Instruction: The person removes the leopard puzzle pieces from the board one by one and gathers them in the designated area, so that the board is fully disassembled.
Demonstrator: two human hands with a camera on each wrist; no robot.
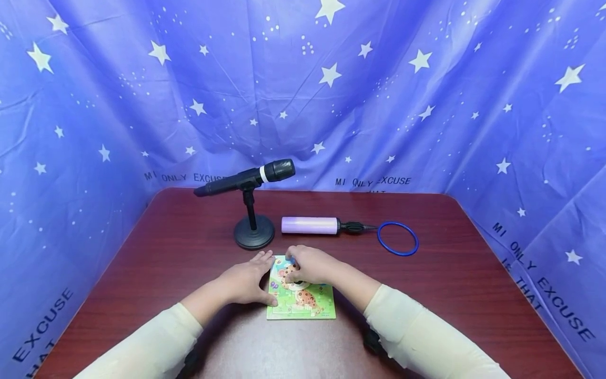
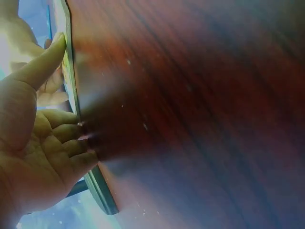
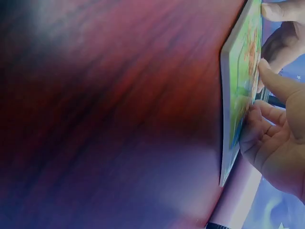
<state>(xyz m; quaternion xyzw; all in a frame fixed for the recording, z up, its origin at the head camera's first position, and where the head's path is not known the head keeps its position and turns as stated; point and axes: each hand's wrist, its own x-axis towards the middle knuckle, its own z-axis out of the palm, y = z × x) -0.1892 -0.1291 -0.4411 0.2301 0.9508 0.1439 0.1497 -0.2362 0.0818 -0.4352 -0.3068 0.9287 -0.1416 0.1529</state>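
A flat jigsaw board [image 1: 324, 306] with a spotted cartoon leopard on a green and blue background lies on the table. Along its left side rests my left hand [image 1: 243, 282], fingers stretched toward the far corner and thumb on the picture; the left wrist view shows that hand [image 2: 33, 152] with its fingertips down at the table. My right hand [image 1: 314, 265] reaches over the upper right of the board. In the right wrist view, the right hand [image 3: 281, 136] touches the picture with thumb and bent fingers, which stand apart; no loose piece shows between them.
Behind the board stands a black microphone [image 1: 241, 179] on a round base [image 1: 254, 234]. A purple hand pump [image 1: 310, 225] lies to its right, its nozzle pointing at a blue ring [image 1: 397, 252]. A starry blue curtain [image 1: 293, 105] surrounds the dark red table [image 1: 450, 295].
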